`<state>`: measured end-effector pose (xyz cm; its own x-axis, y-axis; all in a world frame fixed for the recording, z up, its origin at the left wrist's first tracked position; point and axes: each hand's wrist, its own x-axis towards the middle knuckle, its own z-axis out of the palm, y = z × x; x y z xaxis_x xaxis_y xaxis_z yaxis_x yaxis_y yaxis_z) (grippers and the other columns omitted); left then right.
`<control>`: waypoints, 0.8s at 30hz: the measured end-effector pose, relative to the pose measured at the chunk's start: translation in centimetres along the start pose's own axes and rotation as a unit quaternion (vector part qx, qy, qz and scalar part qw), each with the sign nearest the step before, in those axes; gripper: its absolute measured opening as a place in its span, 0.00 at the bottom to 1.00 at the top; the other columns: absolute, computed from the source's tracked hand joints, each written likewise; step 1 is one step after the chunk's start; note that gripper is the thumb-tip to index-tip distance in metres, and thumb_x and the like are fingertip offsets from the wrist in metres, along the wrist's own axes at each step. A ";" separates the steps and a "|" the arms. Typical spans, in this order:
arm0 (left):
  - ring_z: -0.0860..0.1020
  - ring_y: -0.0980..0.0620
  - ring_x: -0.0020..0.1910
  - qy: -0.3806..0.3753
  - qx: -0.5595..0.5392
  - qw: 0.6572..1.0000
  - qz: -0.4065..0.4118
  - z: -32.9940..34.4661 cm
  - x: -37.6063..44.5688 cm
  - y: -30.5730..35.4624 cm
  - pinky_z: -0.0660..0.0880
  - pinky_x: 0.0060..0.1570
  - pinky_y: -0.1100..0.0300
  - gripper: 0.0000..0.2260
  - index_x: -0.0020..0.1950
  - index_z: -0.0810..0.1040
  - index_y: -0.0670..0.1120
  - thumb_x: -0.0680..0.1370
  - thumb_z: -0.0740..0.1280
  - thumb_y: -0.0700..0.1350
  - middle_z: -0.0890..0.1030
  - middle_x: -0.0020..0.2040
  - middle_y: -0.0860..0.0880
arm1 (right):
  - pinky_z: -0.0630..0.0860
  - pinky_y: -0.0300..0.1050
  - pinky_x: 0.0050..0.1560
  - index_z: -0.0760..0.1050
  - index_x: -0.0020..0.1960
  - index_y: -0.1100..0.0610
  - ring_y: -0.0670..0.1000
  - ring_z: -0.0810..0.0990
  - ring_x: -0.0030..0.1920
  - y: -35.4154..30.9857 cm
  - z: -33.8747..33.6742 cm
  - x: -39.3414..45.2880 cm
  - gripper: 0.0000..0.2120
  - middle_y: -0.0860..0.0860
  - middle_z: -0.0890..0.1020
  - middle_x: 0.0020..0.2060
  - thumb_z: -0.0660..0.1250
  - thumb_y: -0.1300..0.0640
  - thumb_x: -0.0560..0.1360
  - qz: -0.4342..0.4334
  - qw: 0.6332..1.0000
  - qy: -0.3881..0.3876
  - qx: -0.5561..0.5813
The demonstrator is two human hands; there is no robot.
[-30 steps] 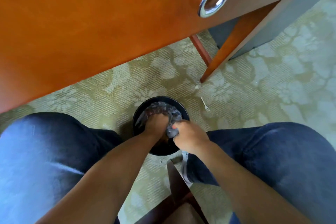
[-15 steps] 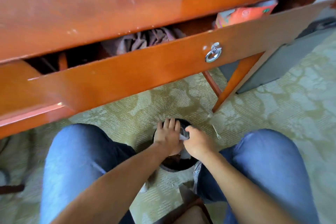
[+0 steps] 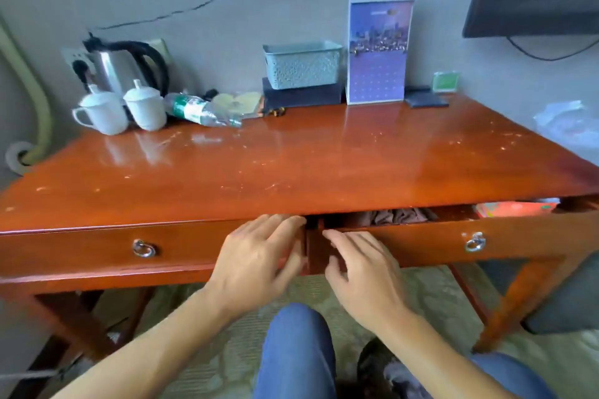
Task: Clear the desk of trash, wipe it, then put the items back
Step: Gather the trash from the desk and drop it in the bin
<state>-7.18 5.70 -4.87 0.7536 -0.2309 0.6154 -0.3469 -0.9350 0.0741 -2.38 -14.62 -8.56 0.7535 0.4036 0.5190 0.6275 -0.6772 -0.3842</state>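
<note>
Desk: the orange-brown wooden desk [image 3: 291,165] fills the middle of the view, its top glossy and flecked with pale crumbs and scuffs.
Left hand: the left hand [image 3: 256,256] is released, fingers straight and spread, in front of the desk's front edge at the seam between the two drawers; it grasps nothing.
Right hand: the right hand [image 3: 359,269] is likewise released, fingers loosely extended before the left end of the right drawer [image 3: 421,243]; whether the fingertips touch the wood I cannot tell.
Right drawer: pulled slightly out from the desk, showing crumpled brownish cloth [image 3: 392,215] and a red-orange packet [image 3: 515,209] inside.
Left drawer: the left drawer [image 3: 97,249] sits flush with the desk front.
Back left of desk: a steel kettle [image 3: 120,70], two lidded white cups [image 3: 123,108], and a plastic bottle [image 3: 201,112] lying on its side.
Back middle of desk: a pale basket [image 3: 303,65] on a dark box [image 3: 301,97], with a purple calendar [image 3: 377,48] just beside them.
Right end of desk: crumpled clear plastic [image 3: 567,123].
Below desk: a black bin [image 3: 376,369] on the carpet by the person's knee.
</note>
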 end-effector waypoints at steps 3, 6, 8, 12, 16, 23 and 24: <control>0.81 0.44 0.59 0.018 0.046 0.996 -0.071 -2.9 2.0 -4.5 0.79 0.56 0.51 0.20 0.68 0.78 0.44 0.80 0.61 0.51 0.83 0.62 0.47 | 0.78 0.49 0.56 0.77 0.68 0.54 0.52 0.78 0.58 -3.1 -0.8 5.1 0.22 0.47 0.83 0.55 0.63 0.54 0.75 -0.046 0.999 0.000 -0.022; 0.76 0.42 0.68 -0.032 0.078 0.984 -0.154 -3.9 3.7 -9.3 0.76 0.64 0.48 0.27 0.75 0.72 0.46 0.79 0.56 0.56 0.78 0.70 0.45 | 0.71 0.49 0.68 0.68 0.76 0.51 0.51 0.71 0.69 -4.5 -0.5 9.7 0.25 0.48 0.76 0.69 0.62 0.50 0.79 -0.057 0.995 -0.055 -0.064; 0.73 0.42 0.71 -0.053 0.088 0.975 -0.196 -4.2 4.7 -12.2 0.73 0.67 0.47 0.29 0.77 0.69 0.46 0.78 0.55 0.57 0.75 0.73 0.46 | 0.66 0.49 0.73 0.62 0.79 0.49 0.50 0.66 0.74 -4.8 0.1 12.6 0.26 0.47 0.70 0.75 0.61 0.48 0.82 -0.042 0.992 -0.092 -0.072; 0.72 0.43 0.73 -0.077 0.089 0.961 -0.249 -3.2 7.1 -17.5 0.70 0.68 0.47 0.25 0.78 0.67 0.48 0.82 0.60 0.53 0.73 0.75 0.47 | 0.63 0.50 0.75 0.60 0.80 0.48 0.50 0.65 0.76 -4.8 1.4 18.1 0.27 0.47 0.67 0.77 0.60 0.47 0.83 -0.022 0.988 -0.129 -0.085; 0.74 0.43 0.69 -0.090 0.078 0.956 -0.267 -0.8 10.6 -21.8 0.73 0.65 0.48 0.22 0.75 0.69 0.50 0.81 0.60 0.55 0.76 0.71 0.47 | 0.65 0.51 0.72 0.61 0.80 0.48 0.52 0.67 0.74 -4.5 3.2 23.7 0.27 0.47 0.68 0.76 0.60 0.47 0.82 -0.017 0.982 -0.146 -0.121; 0.80 0.41 0.52 0.046 0.033 0.950 -0.307 3.2 12.5 -25.8 0.77 0.48 0.48 0.13 0.63 0.75 0.47 0.80 0.60 0.49 0.83 0.52 0.46 | 0.74 0.53 0.62 0.63 0.76 0.50 0.55 0.74 0.68 -6.3 10.2 34.5 0.27 0.51 0.72 0.72 0.62 0.45 0.80 -0.024 0.979 -0.167 -0.119; 0.80 0.41 0.51 0.063 0.034 0.946 -0.317 3.2 12.3 -26.0 0.77 0.47 0.48 0.13 0.62 0.76 0.47 0.80 0.61 0.48 0.83 0.51 0.46 | 0.75 0.54 0.61 0.64 0.76 0.50 0.57 0.75 0.67 -6.8 11.6 36.1 0.27 0.51 0.73 0.71 0.63 0.45 0.80 -0.020 0.979 -0.172 -0.109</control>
<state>12.90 26.34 -1.70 0.7236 0.4116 0.5540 0.1921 -0.8911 0.4111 22.82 11.70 3.89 0.7740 0.5909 0.2275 0.6296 -0.7563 -0.1776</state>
